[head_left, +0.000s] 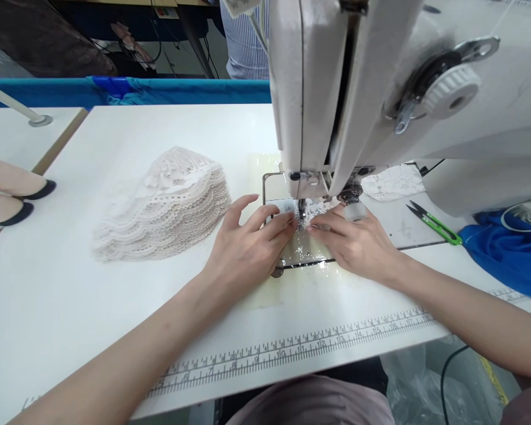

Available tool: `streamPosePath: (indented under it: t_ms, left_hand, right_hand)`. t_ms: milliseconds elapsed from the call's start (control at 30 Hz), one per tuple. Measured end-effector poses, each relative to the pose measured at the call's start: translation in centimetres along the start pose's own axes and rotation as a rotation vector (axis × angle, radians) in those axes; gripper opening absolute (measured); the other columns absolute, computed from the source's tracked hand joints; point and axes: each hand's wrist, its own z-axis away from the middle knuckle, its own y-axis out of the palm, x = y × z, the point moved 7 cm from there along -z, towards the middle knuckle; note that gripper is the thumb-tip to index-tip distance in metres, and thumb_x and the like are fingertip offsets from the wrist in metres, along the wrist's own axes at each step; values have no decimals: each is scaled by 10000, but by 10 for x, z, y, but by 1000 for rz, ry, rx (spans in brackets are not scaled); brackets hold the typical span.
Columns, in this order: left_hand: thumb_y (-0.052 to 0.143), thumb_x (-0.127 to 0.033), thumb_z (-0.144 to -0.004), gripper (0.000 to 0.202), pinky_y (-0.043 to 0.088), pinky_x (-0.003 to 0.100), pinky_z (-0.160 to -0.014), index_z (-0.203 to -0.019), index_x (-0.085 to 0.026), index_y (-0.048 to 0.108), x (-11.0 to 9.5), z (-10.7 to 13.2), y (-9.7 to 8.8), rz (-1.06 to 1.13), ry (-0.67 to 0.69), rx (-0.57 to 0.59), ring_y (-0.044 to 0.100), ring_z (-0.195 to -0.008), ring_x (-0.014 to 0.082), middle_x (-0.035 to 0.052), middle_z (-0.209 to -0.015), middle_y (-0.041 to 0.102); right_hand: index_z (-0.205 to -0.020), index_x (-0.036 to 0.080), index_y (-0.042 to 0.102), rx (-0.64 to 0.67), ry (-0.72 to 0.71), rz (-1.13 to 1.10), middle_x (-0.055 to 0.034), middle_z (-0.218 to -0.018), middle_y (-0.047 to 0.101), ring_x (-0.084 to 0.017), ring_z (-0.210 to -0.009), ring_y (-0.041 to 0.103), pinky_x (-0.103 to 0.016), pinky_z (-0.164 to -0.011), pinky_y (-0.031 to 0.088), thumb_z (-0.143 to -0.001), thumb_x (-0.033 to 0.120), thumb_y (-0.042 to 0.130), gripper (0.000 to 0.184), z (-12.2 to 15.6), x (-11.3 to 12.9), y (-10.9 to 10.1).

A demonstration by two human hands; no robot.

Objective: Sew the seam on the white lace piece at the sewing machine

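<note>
A small piece of white lace (315,208) lies under the presser foot (301,208) of a sewing machine (318,88). My left hand (254,242) rests at the left of the foot, its thumb and fingertips pinched at the lace's edge. From the right, my right hand (356,239) pinches the same lace close to the foot, partly behind the machine's fittings. Both sets of fingertips are near the needle area, over the metal needle plate (307,251). Left of my left hand sits a stack of white lace pieces (172,206).
Green-handled thread snips (438,225) lie right of the needle plate, near another lace piece (393,182) under the machine arm. Blue cloth (508,254) is bunched at the right edge. A printed ruler (292,349) runs along the table's front. A person's striped shirt (246,44) shows behind.
</note>
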Motion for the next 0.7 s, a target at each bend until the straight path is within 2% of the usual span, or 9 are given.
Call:
streamPosePath:
  t_ms: [133, 267, 500, 700]
  left_hand:
    - [504, -68, -870, 325, 387, 493, -992, -1136, -203, 633, 2, 0, 3, 11, -29, 17, 627, -1027, 243, 18, -1106, 719]
    - [496, -73, -878, 328, 379, 500, -1001, -1148, -204, 630, 2, -1, 4, 12, -39, 25, 626, -1049, 244, 19, -1130, 713]
    - [496, -69, -877, 335, 392, 508, -992, -1155, -196, 631, 3, -1, 5, 5, -50, 20, 630, -1061, 254, 33, -1139, 710]
    - [483, -80, -890, 338, 391, 530, -1002, -1177, -191, 623, 6, -1, 9, 30, -96, 42, 627, -1069, 263, 51, -1168, 697]
  right_hand:
    - [-1021, 141, 709, 9, 1, 7, -68, -887, 726, -180, -872, 602, -338, -771, 437, -917, 56, 454, 288, 0, -1, 3]
    - [-1023, 150, 707, 2, -4, 47, -50, -876, 733, -175, -875, 610, -330, -772, 444, -921, 53, 448, 294, 0, -1, 4]
    - [-1049, 183, 691, 45, 8, 60, -39, -921, 736, -175, -889, 612, -334, -761, 446, -927, 71, 455, 288, 0, -2, 8]
    - [-1067, 170, 681, 49, 17, 86, -40, -989, 733, -166, -866, 621, -353, -826, 453, -919, 50, 449, 300, -1, -2, 7]
